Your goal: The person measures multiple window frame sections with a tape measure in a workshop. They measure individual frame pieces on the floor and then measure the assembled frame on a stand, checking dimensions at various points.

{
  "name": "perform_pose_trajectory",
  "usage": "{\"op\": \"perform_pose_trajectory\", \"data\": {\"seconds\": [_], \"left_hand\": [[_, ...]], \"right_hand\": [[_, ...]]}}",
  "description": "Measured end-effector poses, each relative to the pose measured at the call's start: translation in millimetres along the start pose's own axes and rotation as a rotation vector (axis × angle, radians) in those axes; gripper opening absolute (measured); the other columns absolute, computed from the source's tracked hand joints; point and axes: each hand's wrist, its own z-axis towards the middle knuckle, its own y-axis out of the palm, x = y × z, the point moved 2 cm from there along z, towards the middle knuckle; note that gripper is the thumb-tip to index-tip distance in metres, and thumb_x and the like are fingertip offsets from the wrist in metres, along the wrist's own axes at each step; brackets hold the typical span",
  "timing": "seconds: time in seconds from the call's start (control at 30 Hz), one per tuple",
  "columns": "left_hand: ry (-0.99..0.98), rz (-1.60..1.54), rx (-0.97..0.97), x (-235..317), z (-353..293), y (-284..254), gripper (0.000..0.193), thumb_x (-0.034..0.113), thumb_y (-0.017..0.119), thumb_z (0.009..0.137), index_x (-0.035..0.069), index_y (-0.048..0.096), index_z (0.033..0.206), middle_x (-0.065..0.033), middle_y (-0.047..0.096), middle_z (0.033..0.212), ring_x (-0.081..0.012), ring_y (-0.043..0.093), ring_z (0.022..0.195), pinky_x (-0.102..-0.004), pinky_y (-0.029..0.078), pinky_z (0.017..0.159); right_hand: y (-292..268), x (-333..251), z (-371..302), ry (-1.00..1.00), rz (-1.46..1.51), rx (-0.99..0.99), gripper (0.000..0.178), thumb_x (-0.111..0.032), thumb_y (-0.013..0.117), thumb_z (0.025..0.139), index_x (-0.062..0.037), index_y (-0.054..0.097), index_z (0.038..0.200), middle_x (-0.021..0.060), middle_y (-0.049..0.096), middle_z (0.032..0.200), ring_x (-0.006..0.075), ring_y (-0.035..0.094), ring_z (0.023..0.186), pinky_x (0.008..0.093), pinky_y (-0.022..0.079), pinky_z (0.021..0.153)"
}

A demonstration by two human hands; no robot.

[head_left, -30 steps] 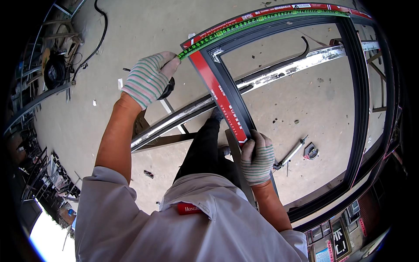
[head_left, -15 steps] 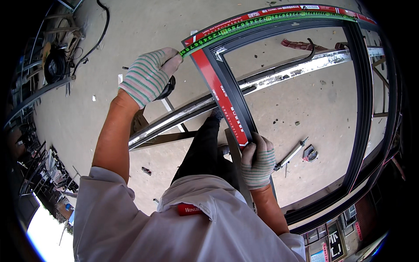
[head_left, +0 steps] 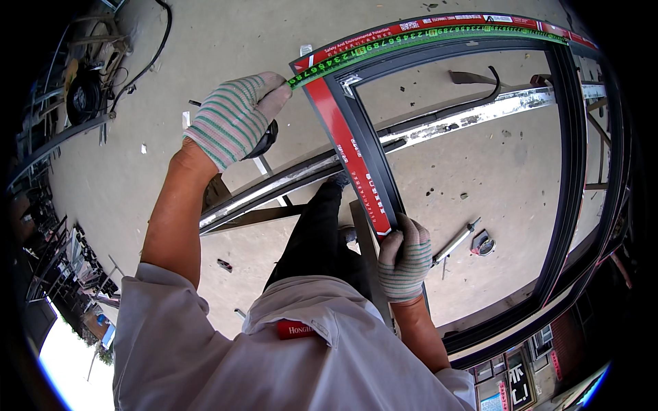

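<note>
A striped knit glove covers my left hand (head_left: pixel 236 120), closed on a tape measure whose dark case (head_left: pixel 264 142) shows partly beneath the palm. From its pinched thumb and finger the green tape blade (head_left: pixel 384 46) runs out to the right along the top edge of a dark window frame (head_left: pixel 373 137). The blade reaches the frame's upper right part. Red protective film (head_left: pixel 346 151) covers the outer faces of the frame's top and left members. Lower down, my gloved right hand (head_left: pixel 406 260) is wrapped around the left member, just below the end of its red film.
Under the frame, a long whitish metal bar (head_left: pixel 473 109) crosses at a slant. A caulking gun (head_left: pixel 456 241) and a roundish tool (head_left: pixel 482 243) lie on the floor. A black coiled hose (head_left: pixel 83 99) and metal scraps stand at the far left.
The view has shifted slightly, so the frame sits a little lower and to the right. Both hands keep their holds, and the tape stays stretched along the top edge.
</note>
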Motion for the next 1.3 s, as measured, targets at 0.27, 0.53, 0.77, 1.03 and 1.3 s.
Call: {"op": "perform_pose_trajectory", "data": {"seconds": [0.27, 0.53, 0.77, 1.03, 1.3], "left_hand": [[0.021, 0.01, -0.012, 2.2, 0.7, -1.0, 0.033, 0.027, 0.052, 0.108, -0.001, 0.069, 0.111, -0.01, 0.067, 0.082, -0.0193, 0.06, 0.075, -0.031, 0.051, 0.077], [0.058, 0.02, -0.018, -0.9, 2.8, 0.6, 0.032, 0.027, 0.052, 0.108, 0.0, 0.069, 0.109, -0.0091, 0.065, 0.081, -0.0196, 0.06, 0.075, -0.0315, 0.051, 0.076], [0.017, -0.027, -0.063, 5.5, 6.5, -3.4, 0.032, 0.027, 0.053, 0.109, 0.0, 0.068, 0.109, -0.0083, 0.065, 0.08, -0.0185, 0.06, 0.076, -0.0308, 0.05, 0.077], [-0.011, -0.097, -0.074, 3.4, 8.7, -3.7, 0.03, 0.027, 0.055, 0.109, 0.0, 0.069, 0.109, -0.0058, 0.064, 0.08, -0.0153, 0.058, 0.074, -0.0294, 0.05, 0.075], [0.003, -0.058, -0.09, 2.2, 10.2, -4.8, 0.029, 0.026, 0.055, 0.109, 0.001, 0.069, 0.106, -0.0037, 0.062, 0.078, -0.0137, 0.056, 0.073, -0.0282, 0.05, 0.074]], "right_hand": [[0.2, -0.7, 2.4, -0.066, -0.042, -0.018, 0.039, -0.007, 0.062, 0.091, 0.0024, 0.061, 0.13, 0.023, 0.064, 0.113, 0.0386, 0.063, 0.096, 0.0472, 0.053, 0.086], [21.6, -34.0, 101.0, -0.253, 0.108, -0.133, 0.057, -0.016, 0.073, 0.086, -0.0066, 0.059, 0.14, 0.0232, 0.062, 0.123, 0.0402, 0.061, 0.109, 0.0486, 0.052, 0.095], [57.6, -63.4, 167.1, -0.27, 0.192, -0.146, 0.07, -0.019, 0.078, 0.082, -0.0132, 0.056, 0.148, 0.0231, 0.063, 0.126, 0.0423, 0.061, 0.113, 0.0479, 0.052, 0.101], [64.9, -60.1, 171.7, -0.254, 0.302, -0.139, 0.066, -0.016, 0.077, 0.08, -0.015, 0.06, 0.144, 0.0213, 0.063, 0.125, 0.0389, 0.061, 0.112, 0.0462, 0.052, 0.1], [65.8, -56.9, 174.6, -0.26, 0.343, -0.153, 0.065, -0.016, 0.078, 0.079, -0.0151, 0.062, 0.142, 0.0214, 0.063, 0.122, 0.039, 0.062, 0.11, 0.0464, 0.053, 0.098]]}}
